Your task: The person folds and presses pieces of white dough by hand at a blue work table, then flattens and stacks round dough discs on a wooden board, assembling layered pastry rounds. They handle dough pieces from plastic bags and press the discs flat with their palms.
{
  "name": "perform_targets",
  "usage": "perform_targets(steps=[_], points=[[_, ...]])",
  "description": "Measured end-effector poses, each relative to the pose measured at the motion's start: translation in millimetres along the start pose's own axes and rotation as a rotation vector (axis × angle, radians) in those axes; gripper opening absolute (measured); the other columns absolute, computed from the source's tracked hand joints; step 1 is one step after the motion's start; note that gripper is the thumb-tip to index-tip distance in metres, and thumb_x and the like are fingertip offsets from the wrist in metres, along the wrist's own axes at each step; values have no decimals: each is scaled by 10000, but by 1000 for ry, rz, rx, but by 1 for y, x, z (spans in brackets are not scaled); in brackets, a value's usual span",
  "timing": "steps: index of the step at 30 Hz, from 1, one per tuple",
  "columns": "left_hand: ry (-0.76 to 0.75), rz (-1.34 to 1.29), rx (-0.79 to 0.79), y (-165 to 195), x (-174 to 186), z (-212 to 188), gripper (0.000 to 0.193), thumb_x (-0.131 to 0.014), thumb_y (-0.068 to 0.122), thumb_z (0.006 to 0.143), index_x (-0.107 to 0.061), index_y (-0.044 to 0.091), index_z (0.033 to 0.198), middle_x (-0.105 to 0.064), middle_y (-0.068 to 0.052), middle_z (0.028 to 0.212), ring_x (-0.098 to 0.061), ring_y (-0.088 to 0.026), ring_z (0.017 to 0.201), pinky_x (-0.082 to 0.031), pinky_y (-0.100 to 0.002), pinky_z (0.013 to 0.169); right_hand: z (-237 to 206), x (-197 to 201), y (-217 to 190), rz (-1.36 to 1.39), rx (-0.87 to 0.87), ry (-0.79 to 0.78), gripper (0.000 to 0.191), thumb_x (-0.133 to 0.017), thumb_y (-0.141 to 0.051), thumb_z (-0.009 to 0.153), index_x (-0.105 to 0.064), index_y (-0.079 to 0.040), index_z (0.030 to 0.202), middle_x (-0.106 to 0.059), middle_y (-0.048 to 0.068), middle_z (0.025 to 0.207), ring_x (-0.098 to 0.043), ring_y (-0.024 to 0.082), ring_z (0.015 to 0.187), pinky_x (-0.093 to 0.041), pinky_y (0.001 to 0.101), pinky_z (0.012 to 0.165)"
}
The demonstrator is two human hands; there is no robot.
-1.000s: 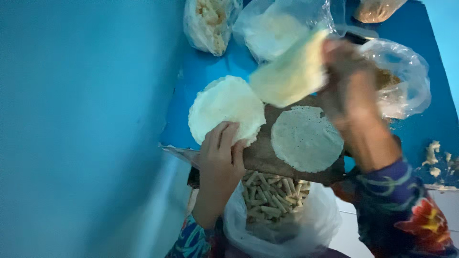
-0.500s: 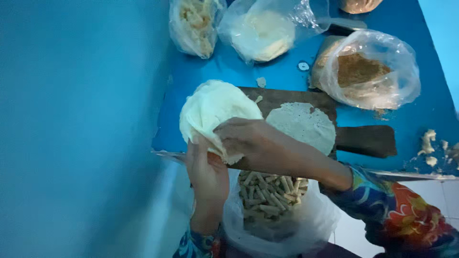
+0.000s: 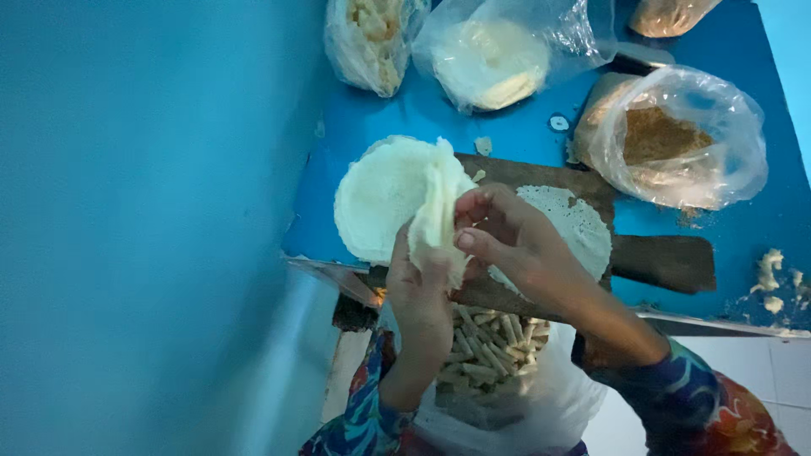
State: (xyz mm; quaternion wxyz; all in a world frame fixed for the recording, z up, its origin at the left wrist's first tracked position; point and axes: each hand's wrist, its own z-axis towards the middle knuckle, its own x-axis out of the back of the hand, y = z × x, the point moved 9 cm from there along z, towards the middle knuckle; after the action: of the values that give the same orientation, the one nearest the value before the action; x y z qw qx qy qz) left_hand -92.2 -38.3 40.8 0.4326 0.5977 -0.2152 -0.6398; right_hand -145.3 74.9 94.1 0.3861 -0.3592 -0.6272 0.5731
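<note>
Matt, floury thin wrapper (image 3: 435, 211); dark rough wooden board (image 3: 659, 260); glossy clear plastic bag (image 3: 676, 135)

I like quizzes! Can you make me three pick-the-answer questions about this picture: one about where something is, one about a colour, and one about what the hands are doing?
1. Where is the clear plastic bag of short rolled sticks?
A. Below the dark wooden board, near the person
B. On the far edge of the table
C. On the blue wall

2. What colour is the tabletop?
A. Red
B. Blue
C. White

3. What are the left hand and right hand doing?
A. Resting flat
B. Holding a knife
C. Pinching a thin round white wrapper, partly folded

Answers: 1 A, the bag hangs below the board's near edge. 2 B, blue shows between the bags. 3 C, both hands grip the lifted wrapper.
</note>
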Motion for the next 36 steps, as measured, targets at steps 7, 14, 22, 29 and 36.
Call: perform_targets(steps=[7, 14, 22, 29, 36], points=[[67, 120, -6, 13, -7, 1, 409, -527, 289, 1098, -544, -24, 1361, -669, -75, 1144, -643, -126, 985, -559, -294, 843, -21, 20, 17, 130, 39, 111, 242, -701, -80, 963, -635, -10, 1186, -695, 109, 1159, -679, 167, 1064, -560, 343, 961], [-126, 867, -431, 72, -46, 2, 301, -676, 180, 1009, -601, -10, 1231, -664, -153, 1157, -692, -276, 1031, -578, -379, 862, -24, 20, 34, 438, -23, 117, 371, -659, -103, 898, -592, -104, 1262, -687, 55, 1186, -662, 164, 1101, -533, 341, 934], [168, 1114, -474, 75, -9, 24, 175, -577, 154, 1085, -651, 9, 1149, -713, -131, 946, -729, -258, 768, -571, -358, 642, -19, 36, 49, 528, -70, 247, 271, -611, -129, 979, -546, -33, 1224, -675, 71, 1122, -676, 188, 1057, -566, 397, 941], [174, 1029, -365, 81, 8, 33, 241, -497, 200, 1123, -571, 19, 1264, -708, -161, 1039, -741, -298, 863, -573, -389, 696, -14, 35, 38, 558, -37, 232, 341, -580, -148, 993, -525, -23, 1305, -642, 91, 1193, -654, 174, 1082, -537, 386, 964], [75, 1186, -399, 81, -5, 40, 351, -689, 258, 1004, -573, 17, 1231, -708, -201, 1062, -726, -367, 922, -575, -435, 701, 2, 22, 40, 340, -143, 172, 482, -659, -209, 931, -508, -59, 1364, -692, 138, 1216, -713, 205, 1038, -592, 399, 893]])
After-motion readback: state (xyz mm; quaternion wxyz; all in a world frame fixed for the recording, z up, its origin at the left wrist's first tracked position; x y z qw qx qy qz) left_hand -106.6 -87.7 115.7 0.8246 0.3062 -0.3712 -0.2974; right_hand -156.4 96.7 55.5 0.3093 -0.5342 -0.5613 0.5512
